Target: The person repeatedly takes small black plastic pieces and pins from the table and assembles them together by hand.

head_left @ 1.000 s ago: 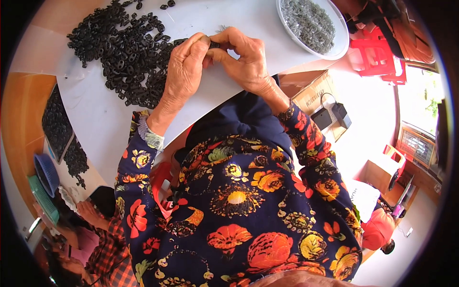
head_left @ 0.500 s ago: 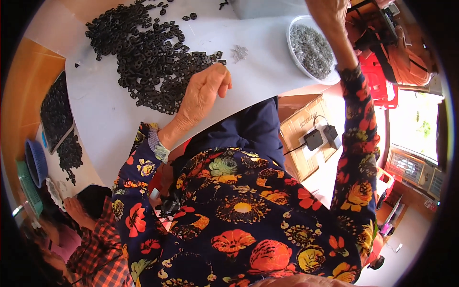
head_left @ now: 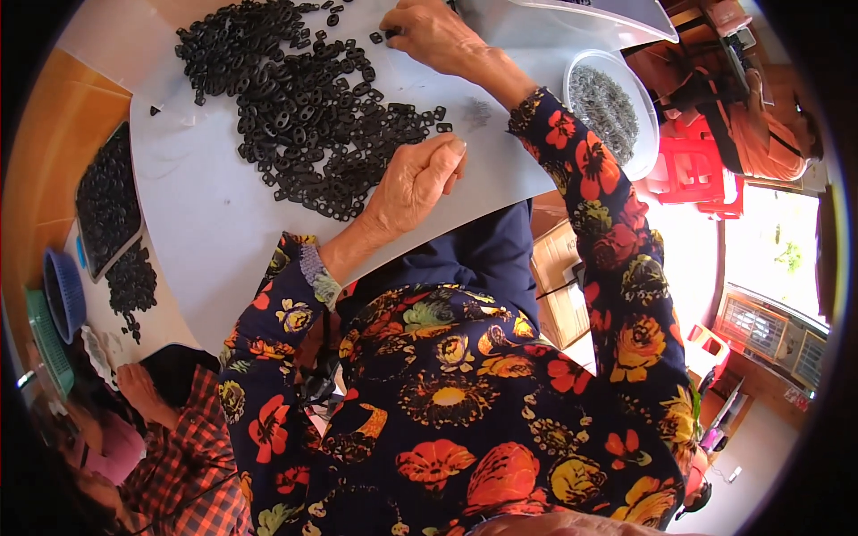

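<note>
My left hand (head_left: pixel 411 183) rests at the near edge of the pile of small black oval parts with holes (head_left: pixel 295 116). Its fingers are curled closed, and whatever is inside them is hidden. At the far side of the white table (head_left: pixel 192 232), the fingertips of my right hand (head_left: pixel 435 37) pinch a small black part (head_left: pixel 391 34). Another loose black part (head_left: pixel 376 37) lies just left of those fingertips. Between my hands is a little heap of thin metal pieces (head_left: pixel 478 112).
A round white tub (head_left: pixel 650 147) of small shiny metal pieces stands on the right, below a clear plastic bin (head_left: pixel 617 27). To the left are a tray of black parts (head_left: pixel 107 205) and a blue basket (head_left: pixel 67 295). A person in a checked shirt (head_left: pixel 183 456) sits at lower left.
My right hand has swung left from above the tub to the black parts at the table's far side, and now pinches one. My left hand stays closed beside the pile.
</note>
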`<move>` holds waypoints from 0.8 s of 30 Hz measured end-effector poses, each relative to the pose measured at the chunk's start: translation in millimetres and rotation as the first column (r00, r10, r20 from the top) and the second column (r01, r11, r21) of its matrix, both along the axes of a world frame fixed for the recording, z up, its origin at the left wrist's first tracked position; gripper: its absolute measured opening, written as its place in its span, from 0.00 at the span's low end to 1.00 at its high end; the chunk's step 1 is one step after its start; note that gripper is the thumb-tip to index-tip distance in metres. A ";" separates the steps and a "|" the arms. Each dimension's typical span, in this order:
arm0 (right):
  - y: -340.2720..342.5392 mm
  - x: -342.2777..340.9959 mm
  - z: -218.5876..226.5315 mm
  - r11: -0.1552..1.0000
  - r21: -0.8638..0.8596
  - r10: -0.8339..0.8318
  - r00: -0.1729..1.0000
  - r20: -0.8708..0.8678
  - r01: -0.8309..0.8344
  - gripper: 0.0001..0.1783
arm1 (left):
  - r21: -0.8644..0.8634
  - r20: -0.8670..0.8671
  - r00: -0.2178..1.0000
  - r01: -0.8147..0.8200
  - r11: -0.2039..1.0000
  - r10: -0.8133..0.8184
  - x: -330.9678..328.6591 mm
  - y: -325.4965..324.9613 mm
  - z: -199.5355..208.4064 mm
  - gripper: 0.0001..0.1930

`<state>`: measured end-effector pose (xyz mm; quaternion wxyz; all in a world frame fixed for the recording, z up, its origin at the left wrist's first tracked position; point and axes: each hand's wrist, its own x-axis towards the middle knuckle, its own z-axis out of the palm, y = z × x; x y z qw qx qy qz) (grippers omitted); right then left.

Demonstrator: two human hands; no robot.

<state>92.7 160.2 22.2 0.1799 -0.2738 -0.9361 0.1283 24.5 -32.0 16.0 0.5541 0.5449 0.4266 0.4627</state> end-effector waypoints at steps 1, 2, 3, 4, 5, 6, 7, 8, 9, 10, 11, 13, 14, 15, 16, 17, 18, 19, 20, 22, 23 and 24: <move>-1.6 0.7 -1.1 1.000 -0.003 0.004 1.000 0.003 -0.004 0.11 | 0.012 0.006 1.000 0.003 1.000 -0.003 0.4 -0.2 0.6 0.22; -3.5 3.3 -2.0 1.000 0.005 0.023 1.000 0.012 -0.023 0.12 | 0.008 0.010 1.000 0.000 1.000 0.000 0.1 -0.4 2.0 0.22; -5.5 6.4 -3.1 0.999 0.014 0.041 0.999 0.020 -0.041 0.13 | -0.008 -0.017 1.000 0.013 1.000 -0.013 -0.1 -0.4 3.7 0.21; -10.0 6.8 0.7 0.999 0.009 0.045 0.999 0.024 -0.045 0.13 | -0.026 -0.044 0.999 0.023 0.999 -0.025 -1.4 -0.8 2.9 0.21; -15.3 9.5 11.1 0.996 -0.085 0.030 0.997 0.073 -0.024 0.13 | -0.027 -0.040 0.999 0.028 0.999 -0.029 -1.5 -0.8 1.9 0.21; -18.5 11.4 17.1 0.984 -0.176 0.020 0.992 0.122 0.002 0.14 | -0.005 -0.023 1.000 0.018 1.000 -0.018 -1.8 -1.0 0.3 0.21; -18.7 14.5 16.4 0.984 -0.177 0.013 0.992 0.124 0.009 0.14 | 0.018 -0.008 1.000 0.010 1.000 -0.010 -0.9 -0.8 -1.0 0.21; -18.8 17.4 15.0 0.988 -0.156 -0.004 0.992 0.127 0.023 0.14 | 0.017 -0.007 1.000 0.016 1.000 -0.016 0.0 -0.1 -1.5 0.21; -19.1 20.2 13.6 0.990 -0.134 -0.020 0.991 0.129 0.037 0.14 | 0.015 -0.009 1.000 0.018 1.000 -0.018 0.8 0.8 -1.9 0.21; -19.6 22.8 10.9 0.990 -0.135 -0.023 0.991 0.128 0.040 0.14 | 0.012 -0.012 1.000 0.018 1.000 -0.018 1.5 1.2 -2.4 0.21; -20.5 25.4 8.2 0.982 -0.190 -0.022 1.000 0.016 0.025 0.14 | 0.012 -0.014 1.000 0.021 1.000 -0.021 2.3 1.8 -2.7 0.21; -21.5 29.7 5.4 0.970 -0.241 -0.031 0.995 -0.098 0.006 0.14 | 0.024 0.015 0.999 -0.047 0.999 0.046 3.7 2.3 -3.1 0.19; -22.1 31.1 5.0 0.972 -0.234 -0.037 0.994 -0.100 0.013 0.14 | 0.024 0.013 0.999 -0.044 0.999 0.044 3.2 1.7 -2.0 0.19; -22.6 32.0 4.8 0.974 -0.226 -0.043 0.994 -0.103 0.019 0.14 | 0.005 -0.013 1.000 -0.024 1.000 0.024 1.5 0.9 0.1 0.20; -23.7 30.5 7.1 0.975 -0.221 -0.042 0.993 -0.106 0.018 0.14 | -0.011 -0.039 0.999 -0.007 1.000 0.007 -0.5 1.6 2.2 0.21; -25.8 28.3 8.9 0.973 -0.231 -0.001 0.999 -0.035 -0.008 0.11 | -0.006 -0.042 0.999 -0.009 1.000 0.009 -0.2 2.3 0.8 0.21; -26.9 24.9 10.8 0.970 -0.242 0.043 0.998 0.036 -0.033 0.09 | 0.020 -0.023 1.000 -0.002 1.000 0.003 1.4 2.7 -3.4 0.21; -25.6 20.8 9.8 0.970 -0.240 0.048 0.998 0.031 -0.039 0.09 | 0.043 -0.004 1.000 0.002 0.999 -0.002 2.5 2.6 -5.8 0.21; -22.9 15.7 7.1 0.978 -0.207 0.007 1.000 -0.002 -0.007 0.09 | 0.045 -0.008 1.000 -0.004 0.999 0.004 2.0 2.6 -7.3 0.21; -17.2 3.3 2.8 0.984 -0.176 -0.033 0.999 -0.038 0.026 0.10 | 0.017 -0.019 1.000 0.008 1.000 -0.008 0.3 2.9 -7.9 0.21; -13.6 -4.1 0.3 0.995 -0.095 -0.043 0.996 -0.084 0.035 0.08 | 0.016 -0.021 1.000 0.009 1.000 -0.008 -0.5 2.8 -7.1 0.21; -10.0 -10.4 -2.1 0.999 -0.013 -0.050 0.990 -0.130 0.048 0.06 | 0.031 -0.013 1.000 0.014 0.999 -0.014 -1.2 2.3 -6.2 0.21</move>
